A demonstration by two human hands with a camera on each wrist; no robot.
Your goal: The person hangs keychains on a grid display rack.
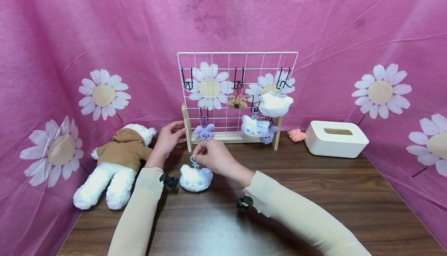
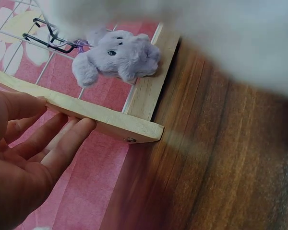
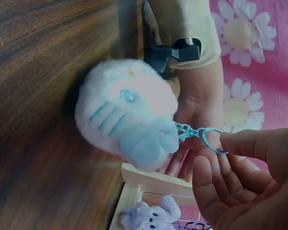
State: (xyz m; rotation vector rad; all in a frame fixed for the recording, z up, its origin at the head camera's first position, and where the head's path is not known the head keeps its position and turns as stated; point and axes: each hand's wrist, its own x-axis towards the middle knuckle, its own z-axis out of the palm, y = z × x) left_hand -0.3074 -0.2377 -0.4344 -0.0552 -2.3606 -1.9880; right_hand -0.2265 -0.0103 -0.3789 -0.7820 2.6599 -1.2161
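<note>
My right hand [image 1: 217, 158] pinches the blue ring of a white cat-face plush keychain [image 1: 196, 179] between thumb and forefinger. The keychain hangs in front of the rack's left end; a pale blue bow [image 3: 148, 143] shows in the right wrist view. My left hand [image 1: 169, 140] holds the left wooden post [image 2: 108, 118] of a white wire grid rack [image 1: 228, 54], thumb on one side and fingers on the other. Near it a purple rabbit plush keychain [image 1: 204, 132] hangs from a low hook. White blurred plush covers the top of the left wrist view.
A brown plush keychain [image 1: 237, 102], white cat plushes [image 1: 255, 127] and another purple plush [image 1: 268, 135] hang on the rack. The upper left hook [image 1: 187, 84] is bare. A white bear in a brown hoodie [image 1: 120, 149] lies left; a tissue box [image 1: 336, 149] and pink plush [image 1: 296, 135] stand right.
</note>
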